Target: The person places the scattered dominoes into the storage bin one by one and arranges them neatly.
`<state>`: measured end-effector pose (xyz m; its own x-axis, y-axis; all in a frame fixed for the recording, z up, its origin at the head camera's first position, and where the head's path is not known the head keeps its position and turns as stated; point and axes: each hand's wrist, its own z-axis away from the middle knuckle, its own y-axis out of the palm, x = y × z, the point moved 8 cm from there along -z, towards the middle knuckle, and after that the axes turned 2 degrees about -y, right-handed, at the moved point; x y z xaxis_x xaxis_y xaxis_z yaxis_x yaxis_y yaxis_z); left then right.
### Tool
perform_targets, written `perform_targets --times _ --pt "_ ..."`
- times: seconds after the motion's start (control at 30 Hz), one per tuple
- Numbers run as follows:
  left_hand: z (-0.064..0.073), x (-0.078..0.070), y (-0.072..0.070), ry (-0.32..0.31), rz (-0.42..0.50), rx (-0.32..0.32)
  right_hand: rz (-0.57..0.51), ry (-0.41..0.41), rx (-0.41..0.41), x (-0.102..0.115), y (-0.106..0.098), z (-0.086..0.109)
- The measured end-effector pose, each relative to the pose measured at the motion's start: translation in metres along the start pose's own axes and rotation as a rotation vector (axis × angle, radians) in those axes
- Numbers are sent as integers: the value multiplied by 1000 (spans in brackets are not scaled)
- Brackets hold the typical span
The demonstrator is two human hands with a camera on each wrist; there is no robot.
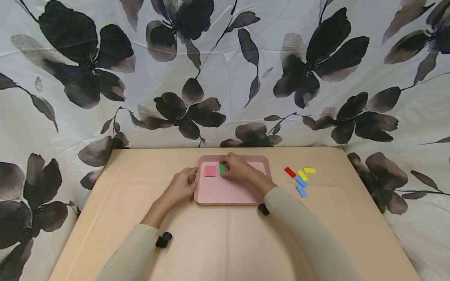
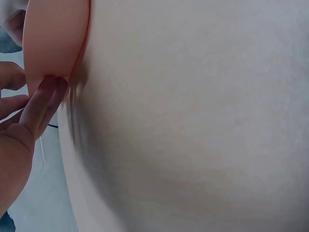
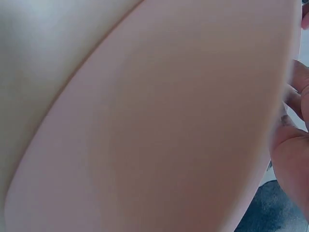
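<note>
A pink tray (image 1: 232, 198) lies on the table, its rim curving through both wrist views. At its left end, my left hand (image 1: 181, 184) holds the rim with bent fingers; the left wrist view shows fingertips (image 2: 47, 84) against the tray's outer wall. Over the tray's upper middle, my right hand (image 1: 240, 171) pinches a small green block (image 1: 222, 168) between thumb and fingers. Just left of the green block, a flat pink square (image 1: 209, 171) lies in the tray. In the right wrist view the block is hidden and the fingers (image 3: 292, 145) show at the right edge.
Right of the tray lies a loose group of small blocks: a red block (image 1: 290, 172), yellow blocks (image 1: 309, 170) and blue blocks (image 1: 301, 191). The table (image 1: 218, 242) has a light tan cover. Behind it hangs a white cloth (image 1: 242, 82) with dark flowers.
</note>
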<state>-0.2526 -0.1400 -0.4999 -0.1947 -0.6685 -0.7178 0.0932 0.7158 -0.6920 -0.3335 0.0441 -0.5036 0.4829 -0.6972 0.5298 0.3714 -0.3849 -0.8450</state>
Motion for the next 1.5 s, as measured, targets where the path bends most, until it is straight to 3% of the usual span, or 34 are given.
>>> perform_targets --times 0.87,1.5 --pt "-1 2 0 -6 4 -2 -17 -3 -4 3 16 -12" --pt "-1 -1 -1 8 -5 -5 -60 11 -5 2 19 -10"
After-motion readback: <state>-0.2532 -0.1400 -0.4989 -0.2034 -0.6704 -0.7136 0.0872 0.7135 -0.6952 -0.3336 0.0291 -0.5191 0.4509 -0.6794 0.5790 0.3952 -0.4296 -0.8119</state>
